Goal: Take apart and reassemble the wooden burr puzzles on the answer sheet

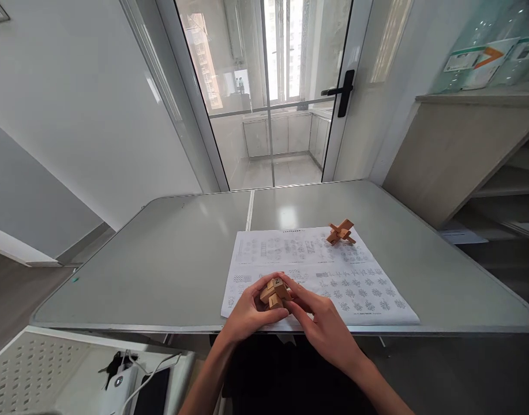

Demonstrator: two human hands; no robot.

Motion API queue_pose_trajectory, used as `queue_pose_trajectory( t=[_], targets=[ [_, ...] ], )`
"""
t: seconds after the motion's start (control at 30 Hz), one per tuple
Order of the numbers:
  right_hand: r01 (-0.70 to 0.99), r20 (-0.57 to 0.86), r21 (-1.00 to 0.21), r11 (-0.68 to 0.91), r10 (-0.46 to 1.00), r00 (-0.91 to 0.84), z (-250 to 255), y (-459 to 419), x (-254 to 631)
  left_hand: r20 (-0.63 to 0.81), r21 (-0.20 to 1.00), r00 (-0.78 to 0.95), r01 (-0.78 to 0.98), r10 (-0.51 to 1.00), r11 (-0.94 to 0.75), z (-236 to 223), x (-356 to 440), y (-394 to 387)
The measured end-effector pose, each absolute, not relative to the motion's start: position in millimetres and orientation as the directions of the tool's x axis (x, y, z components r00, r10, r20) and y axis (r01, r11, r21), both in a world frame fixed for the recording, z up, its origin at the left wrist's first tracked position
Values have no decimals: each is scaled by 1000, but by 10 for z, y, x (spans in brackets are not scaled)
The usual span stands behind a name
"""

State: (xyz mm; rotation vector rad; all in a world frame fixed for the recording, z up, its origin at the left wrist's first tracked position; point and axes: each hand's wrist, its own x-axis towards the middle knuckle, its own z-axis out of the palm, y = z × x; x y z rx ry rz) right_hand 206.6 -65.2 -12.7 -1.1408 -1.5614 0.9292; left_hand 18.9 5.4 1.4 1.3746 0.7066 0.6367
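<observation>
Between both hands is a wooden burr puzzle (274, 291) of interlocking blocks, one of them marked with a "2". My left hand (252, 306) curls round its left side, thumb along the lower front. From the right, my right hand (316, 314) grips it with the fingertips, which partly cover that side. Both hands are over the near edge of a printed instruction sheet (290, 253) with rows of small diagrams. A second wooden burr puzzle (341, 232), cross-shaped, rests on the sheet's far right corner.
The sheet lies on a grey-green table (182, 259). At lower left, a white perforated tray (43, 369) holds keys (119, 363), a white device (119, 391) with a cable, and a dark flat object (154, 392). A glass door (273, 109) stands beyond; a wooden shelf (467, 144) is at right.
</observation>
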Motion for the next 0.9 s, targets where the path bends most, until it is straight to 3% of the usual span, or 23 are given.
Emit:
queue_pose_trajectory(
  t=[0.27,0.57,0.9],
  targets=[
    [320,278,-897,305,952,-129,-66,-681,2053,-45,999,633,23,772,39,-2,200,29],
    [193,241,-938,289,941,-237,-76,-641,2150,-28,1000,684,25,729,14,9,182,29],
    [175,247,-943,285,946,-209,-109,-677,2047,-15,998,647,54,763,-26,2,213,-7]
  ],
)
